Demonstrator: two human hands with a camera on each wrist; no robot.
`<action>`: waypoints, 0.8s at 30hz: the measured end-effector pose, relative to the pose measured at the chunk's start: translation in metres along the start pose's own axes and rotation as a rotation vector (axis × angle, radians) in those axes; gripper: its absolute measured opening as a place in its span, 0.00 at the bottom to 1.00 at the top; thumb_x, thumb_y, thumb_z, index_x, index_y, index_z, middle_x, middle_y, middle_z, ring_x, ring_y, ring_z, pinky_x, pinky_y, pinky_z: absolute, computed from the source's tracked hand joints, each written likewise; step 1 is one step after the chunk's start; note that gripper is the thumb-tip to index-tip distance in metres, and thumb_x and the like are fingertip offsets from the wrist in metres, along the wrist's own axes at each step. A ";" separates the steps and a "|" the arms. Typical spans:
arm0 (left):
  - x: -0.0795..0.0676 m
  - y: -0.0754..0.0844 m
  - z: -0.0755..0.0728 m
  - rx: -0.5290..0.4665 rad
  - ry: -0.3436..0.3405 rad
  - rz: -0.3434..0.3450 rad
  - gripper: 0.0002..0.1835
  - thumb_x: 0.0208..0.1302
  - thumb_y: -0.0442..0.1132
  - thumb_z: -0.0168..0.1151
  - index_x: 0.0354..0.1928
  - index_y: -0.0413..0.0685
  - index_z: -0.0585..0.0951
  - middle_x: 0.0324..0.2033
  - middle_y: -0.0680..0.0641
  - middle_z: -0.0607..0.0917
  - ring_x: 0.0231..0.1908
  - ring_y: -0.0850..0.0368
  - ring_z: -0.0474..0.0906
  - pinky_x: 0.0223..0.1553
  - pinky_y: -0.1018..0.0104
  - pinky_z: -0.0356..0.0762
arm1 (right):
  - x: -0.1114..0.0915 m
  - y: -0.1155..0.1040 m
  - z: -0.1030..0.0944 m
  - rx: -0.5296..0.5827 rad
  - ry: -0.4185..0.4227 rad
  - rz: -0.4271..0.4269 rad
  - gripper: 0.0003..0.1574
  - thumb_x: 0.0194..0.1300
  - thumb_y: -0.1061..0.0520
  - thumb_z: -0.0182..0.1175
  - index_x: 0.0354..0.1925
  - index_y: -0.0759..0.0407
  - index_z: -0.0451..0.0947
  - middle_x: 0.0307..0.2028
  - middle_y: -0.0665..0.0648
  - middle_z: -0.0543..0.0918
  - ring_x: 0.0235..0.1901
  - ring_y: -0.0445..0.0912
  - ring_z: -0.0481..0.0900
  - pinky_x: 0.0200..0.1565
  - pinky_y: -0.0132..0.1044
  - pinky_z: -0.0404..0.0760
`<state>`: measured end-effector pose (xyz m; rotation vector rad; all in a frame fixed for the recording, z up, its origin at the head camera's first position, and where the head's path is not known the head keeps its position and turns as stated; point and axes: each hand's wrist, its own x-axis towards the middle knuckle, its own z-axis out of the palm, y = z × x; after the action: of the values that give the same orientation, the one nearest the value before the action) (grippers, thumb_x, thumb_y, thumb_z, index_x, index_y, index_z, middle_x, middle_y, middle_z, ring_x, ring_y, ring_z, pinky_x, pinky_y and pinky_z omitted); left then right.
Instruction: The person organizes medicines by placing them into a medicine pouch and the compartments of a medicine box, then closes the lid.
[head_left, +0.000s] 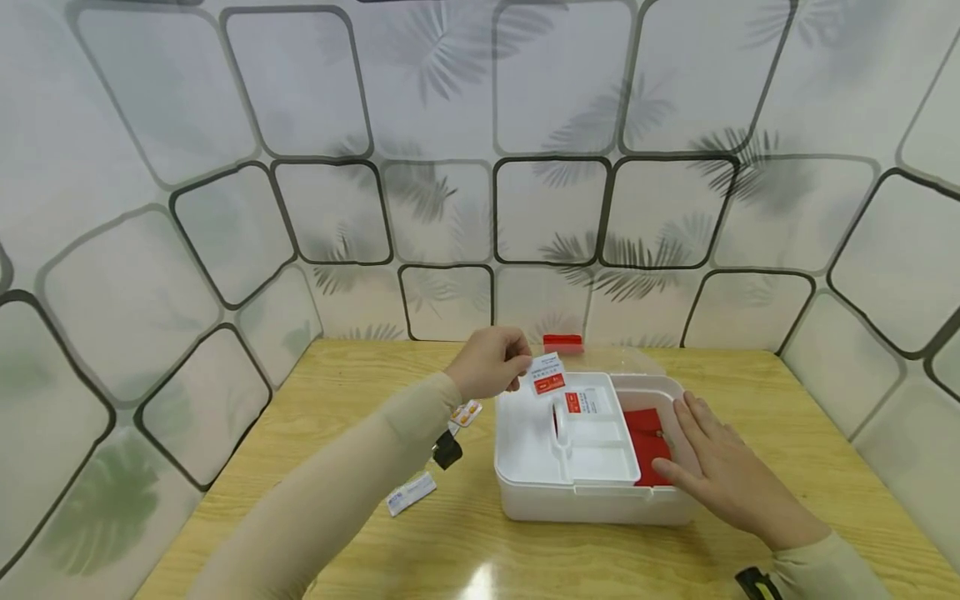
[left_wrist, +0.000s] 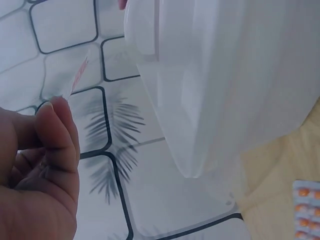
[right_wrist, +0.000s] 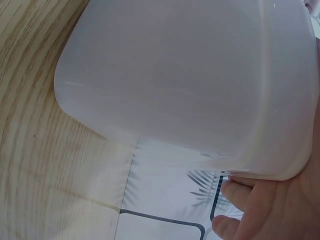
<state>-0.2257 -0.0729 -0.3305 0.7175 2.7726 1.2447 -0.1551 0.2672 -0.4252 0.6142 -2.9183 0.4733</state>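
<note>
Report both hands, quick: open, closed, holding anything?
Left hand: closed, pinching a small red-and-white packet.
Right hand: open, resting against the white box.

Walls [head_left: 438, 212]: pale, rounded outlines [head_left: 551, 157], grey fronds [head_left: 637, 268] | Table [head_left: 738, 375]: light wood grain | Light: white glare [head_left: 478, 582] on tabletop

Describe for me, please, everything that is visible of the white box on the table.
The white box looks like slightly translucent plastic, with rounded corners. It stands upright on the wooden table, with no lid closed over it. A white divided tray with a raised handle covers its left part; a red-and-white packet lies in one compartment. The right part is open and shows a red pouch-like item. The right-hand grip rests against its right edge.
</note>
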 end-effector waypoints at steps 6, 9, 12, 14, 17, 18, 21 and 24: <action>0.023 0.011 0.005 0.081 -0.067 -0.012 0.06 0.69 0.34 0.57 0.31 0.45 0.76 0.27 0.43 0.82 0.20 0.60 0.79 0.23 0.69 0.76 | 0.001 -0.001 0.000 0.004 0.003 -0.011 0.58 0.66 0.32 0.53 0.73 0.70 0.45 0.73 0.68 0.45 0.71 0.64 0.43 0.60 0.70 0.53; 0.035 0.013 0.011 0.115 -0.102 -0.016 0.06 0.69 0.36 0.57 0.32 0.45 0.76 0.26 0.46 0.81 0.21 0.60 0.79 0.24 0.70 0.77 | 0.001 0.000 0.000 0.007 0.005 -0.009 0.58 0.66 0.32 0.53 0.73 0.70 0.45 0.73 0.68 0.44 0.71 0.63 0.43 0.60 0.70 0.53; 0.045 0.014 0.018 0.144 -0.141 -0.019 0.07 0.69 0.36 0.57 0.32 0.45 0.76 0.25 0.49 0.80 0.21 0.61 0.79 0.25 0.72 0.77 | 0.001 0.001 0.000 0.007 0.009 -0.008 0.58 0.66 0.32 0.53 0.73 0.69 0.45 0.73 0.68 0.44 0.72 0.63 0.43 0.60 0.70 0.53; 0.051 0.014 0.023 0.141 -0.166 -0.030 0.07 0.69 0.36 0.57 0.31 0.44 0.76 0.25 0.49 0.80 0.20 0.61 0.78 0.25 0.72 0.77 | 0.001 0.001 0.000 0.007 0.008 -0.008 0.58 0.66 0.32 0.53 0.73 0.69 0.44 0.73 0.68 0.44 0.72 0.63 0.43 0.60 0.70 0.52; 0.058 0.014 0.031 0.116 -0.188 -0.051 0.06 0.68 0.35 0.58 0.32 0.43 0.77 0.26 0.48 0.81 0.20 0.61 0.78 0.25 0.72 0.77 | 0.002 0.001 0.000 0.001 0.010 -0.013 0.58 0.66 0.32 0.53 0.73 0.69 0.45 0.73 0.69 0.44 0.71 0.63 0.44 0.60 0.70 0.53; 0.059 0.014 0.033 0.114 -0.190 -0.053 0.05 0.68 0.35 0.58 0.32 0.44 0.77 0.26 0.48 0.81 0.19 0.61 0.77 0.24 0.72 0.77 | 0.002 0.001 0.000 -0.001 0.010 -0.012 0.58 0.66 0.32 0.53 0.73 0.69 0.45 0.73 0.69 0.45 0.71 0.63 0.44 0.60 0.70 0.53; 0.063 0.016 0.039 0.135 -0.196 -0.046 0.04 0.68 0.34 0.57 0.34 0.44 0.77 0.26 0.49 0.80 0.20 0.61 0.78 0.24 0.73 0.76 | 0.001 0.000 -0.001 0.005 0.004 -0.010 0.57 0.66 0.32 0.53 0.73 0.69 0.45 0.73 0.69 0.45 0.72 0.63 0.43 0.60 0.70 0.53; 0.064 0.018 0.044 0.183 -0.203 -0.025 0.04 0.68 0.34 0.57 0.33 0.45 0.77 0.25 0.50 0.79 0.20 0.62 0.78 0.24 0.74 0.75 | 0.001 0.000 -0.001 0.014 0.001 -0.007 0.57 0.66 0.33 0.53 0.73 0.69 0.44 0.73 0.69 0.45 0.72 0.63 0.43 0.60 0.70 0.52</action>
<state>-0.2666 -0.0053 -0.3369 0.7697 2.7396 0.8677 -0.1557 0.2671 -0.4243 0.6253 -2.9138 0.4936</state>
